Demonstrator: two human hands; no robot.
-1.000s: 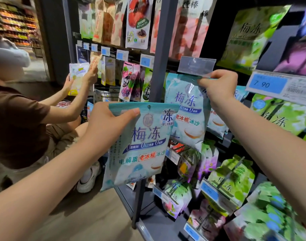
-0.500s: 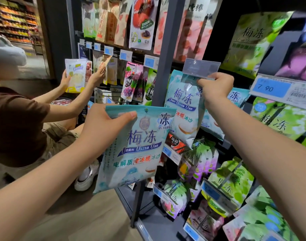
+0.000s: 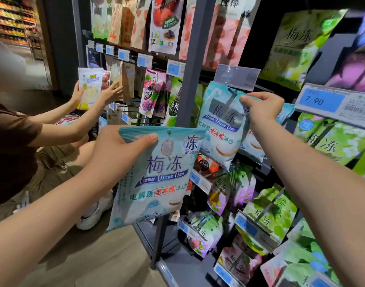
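My left hand (image 3: 123,148) grips the top left corner of a stack of light-blue snack pouches (image 3: 156,177), held out in front of the shelf, thumb on the front face. My right hand (image 3: 262,109) pinches the top edge of a matching light-blue pouch (image 3: 218,125) that hangs on a peg under a clear plastic label holder (image 3: 236,76). More of the same pouches hang behind it, partly hidden by my hand.
A dark upright post (image 3: 189,83) divides the rack. Green pouches (image 3: 330,141) and a blue 7.90 price tag (image 3: 320,100) are at right. A crouching person in a brown shirt (image 3: 11,146) at left holds a white-yellow pouch (image 3: 89,85) toward the shelf.
My right hand has come down from the clear label holder to the top of the hanging pouch. My left hand with its pouches stays nearly in place. The other person raised their pouch.
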